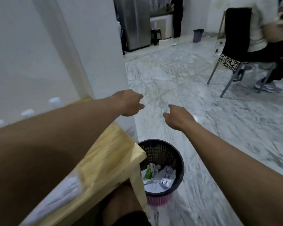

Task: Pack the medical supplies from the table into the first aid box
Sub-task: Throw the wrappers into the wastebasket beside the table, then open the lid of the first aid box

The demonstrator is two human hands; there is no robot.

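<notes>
Both my arms stretch out past the corner of the wooden table [114,154], over the marble floor. My left hand [129,102] hangs with loosely curled fingers and holds nothing. My right hand [178,117] is also loosely curled and holds nothing I can see. Neither the first aid box nor any clear medical supply is in view. A few blurred white caps [54,100] show at the table's far left, and a white cloth [62,191] lies on the table near me.
A black mesh waste bin [163,154] with crumpled paper stands on the floor beside the table corner. A white wall [95,46] rises on the left. A person sits on a chair [232,51] at the right. A fridge [134,23] stands at the back.
</notes>
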